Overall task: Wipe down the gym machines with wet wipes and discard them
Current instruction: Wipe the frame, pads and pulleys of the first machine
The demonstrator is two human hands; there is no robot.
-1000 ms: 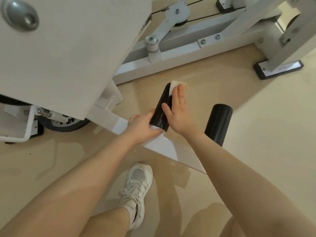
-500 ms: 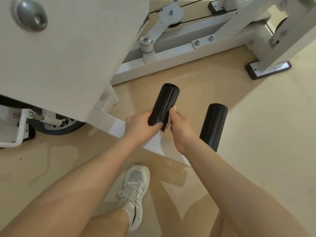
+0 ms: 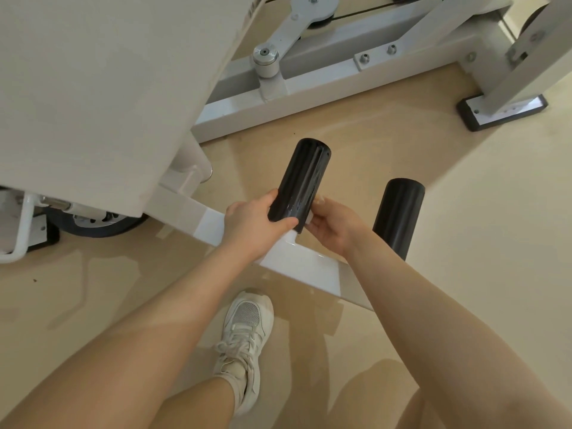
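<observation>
Head view, looking down on white-framed gym machine (image 3: 309,85), beige floor (image 3: 356,140).

Left hand (image 3: 252,226): curled round near end of black foam roller pad (image 3: 298,181), thumb across its lower edge; gripping, steadying.

Right hand (image 3: 332,226): fingers folded against right side of same pad's near end, closed on wet wipe (image 3: 309,218). Only a thin white sliver of wipe visible between fingers and pad; rest hidden in palm.

Pad projects up and away from white crossbar (image 3: 297,258), far end free. Second black roller pad (image 3: 399,216) just right of right wrist, on same crossbar, untouched.

Handling, judged:
- Wipe: light, limp, damp; likely to bunch or slide inside palm. Best kept flat under fingertips, pressed against pad.
- Pad cover: glossy, ribbed, faint sheen near held end, probably moisture; likely slick when wet. Foam beneath probably yields under squeeze.
- Pad may spin on its axle; left-hand hold at near end sensible for countering that.
- Hold points: near end for steadying, free far end for wiping strokes.

Surroundings:
- Large pale board (image 3: 93,88) fills upper left corner, part of machine.
- Pulley arm and bolted base rail along top edge; black-footed upright (image 3: 501,111) at upper right.
- Dark wheel (image 3: 99,222) under board at left edge.
- White sneaker (image 3: 247,335) planted on floor below crossbar, bottom centre.
- Floor smooth, reflective; small dark specks at left.

No bin in view.
</observation>
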